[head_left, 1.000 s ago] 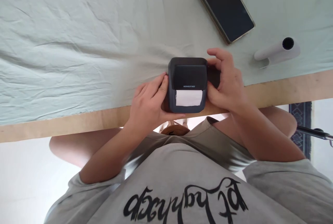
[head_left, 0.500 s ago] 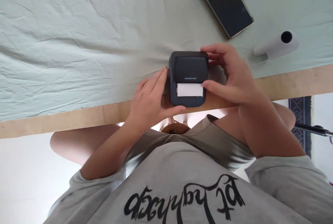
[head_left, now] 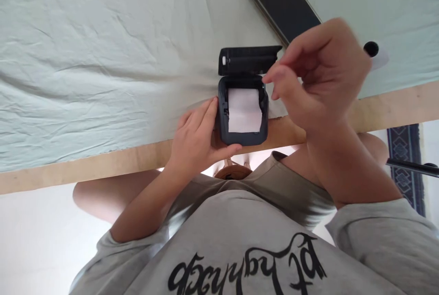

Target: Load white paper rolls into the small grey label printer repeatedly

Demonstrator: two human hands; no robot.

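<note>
Printer (head_left: 240,139) sits at the counter's (head_left: 103,161) near edge, lid (head_left: 250,60) raised, white paper (head_left: 244,111) inside. The left hand (head_left: 196,135) grasps its left side and front; the right hand (head_left: 324,77) curls at the lid's right end, its grip impossible to tell.

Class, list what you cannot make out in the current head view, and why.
In the head view:
White tube with a round black end: mostly hidden behind the right hand.
Black rectangular phone: near corner, behind the same hand.
Black plastic lid: whether the hand, overlapping its right end, touches it.
Dark blue-grey boxy printer: what lies under its white paper sheet.
Slim black rod: one end, past the right edge.
</note>
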